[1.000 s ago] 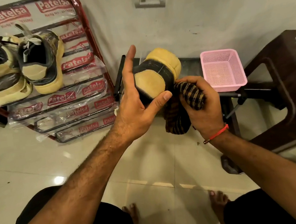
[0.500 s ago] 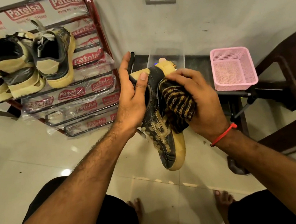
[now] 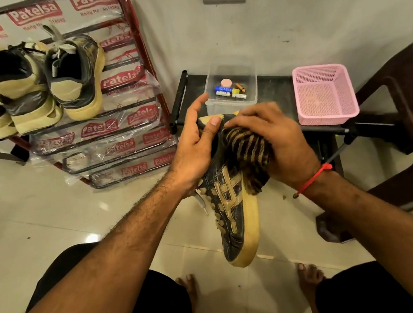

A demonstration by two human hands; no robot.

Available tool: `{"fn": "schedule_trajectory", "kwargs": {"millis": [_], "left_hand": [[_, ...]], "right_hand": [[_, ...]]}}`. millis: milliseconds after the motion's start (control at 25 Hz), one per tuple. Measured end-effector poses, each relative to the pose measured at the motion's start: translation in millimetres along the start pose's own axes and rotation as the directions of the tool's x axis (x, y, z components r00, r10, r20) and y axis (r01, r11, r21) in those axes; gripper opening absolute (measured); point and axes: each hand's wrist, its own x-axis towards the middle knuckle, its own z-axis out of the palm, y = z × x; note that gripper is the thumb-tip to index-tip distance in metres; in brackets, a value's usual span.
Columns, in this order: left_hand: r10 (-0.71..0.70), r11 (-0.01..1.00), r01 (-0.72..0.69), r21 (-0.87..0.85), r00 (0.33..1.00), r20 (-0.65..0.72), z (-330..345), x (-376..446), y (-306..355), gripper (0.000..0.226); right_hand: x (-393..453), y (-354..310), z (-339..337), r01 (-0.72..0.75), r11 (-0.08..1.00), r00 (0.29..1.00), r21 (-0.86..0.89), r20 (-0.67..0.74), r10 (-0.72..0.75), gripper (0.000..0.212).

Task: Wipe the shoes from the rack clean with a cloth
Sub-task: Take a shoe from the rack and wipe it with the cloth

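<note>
A dark sneaker [image 3: 234, 213] with tan stripes and a yellowish sole hangs toe-down in front of me. My left hand [image 3: 194, 152] grips it at the heel, thumb over the collar. My right hand [image 3: 274, 142] holds a black-and-tan striped cloth [image 3: 247, 156] bunched against the shoe's side near the heel. Three more dark and tan shoes [image 3: 33, 84] stand on the top shelf of the red metal rack [image 3: 146, 67] at the upper left.
A clear plastic box [image 3: 230, 87] with batteries and a pink mesh basket [image 3: 323, 96] sit on a low black stand against the wall. A dark brown plastic chair [image 3: 406, 130] stands at the right. My bare feet rest on the glossy tile floor below.
The shoe has turned from heel-toward-me to hanging toe-down. My right hand with the cloth has shifted onto the shoe's side near the heel. The view has tipped down a little.
</note>
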Motion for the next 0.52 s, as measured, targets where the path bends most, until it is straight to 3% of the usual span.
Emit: {"fn": "schedule_trajectory", "kwargs": {"millis": [120, 240, 320, 520], "left_hand": [[0.015, 1.0, -0.015, -0.01, 1.0, 0.005, 4.7, 0.2, 1.3, 0.053], [0.016, 0.999, -0.017, -0.028, 0.999, -0.043, -1.2, 2.2, -0.9, 0.057], [0.019, 1.0, -0.019, -0.015, 1.0, -0.008, -3.6, 1.6, -0.2, 0.052], [-0.023, 0.993, 0.026, -0.111, 0.999, 0.03, -2.4, 2.4, 3.3, 0.045]], "right_hand": [[3.0, 8.0, -4.5, -0.086, 0.996, 0.996, 0.036, -0.032, 0.087, 0.041], [-18.8, -22.9, 17.2, 0.121, 0.987, 0.979, 0.103, 0.153, -0.136, 0.036], [-23.5, -30.8, 21.3, 0.184, 0.979, 0.963, 0.09, 0.183, -0.198, 0.034], [1.1, 5.1, 0.2, -0.063, 0.998, 0.996, 0.015, -0.066, 0.064, 0.039]]}}
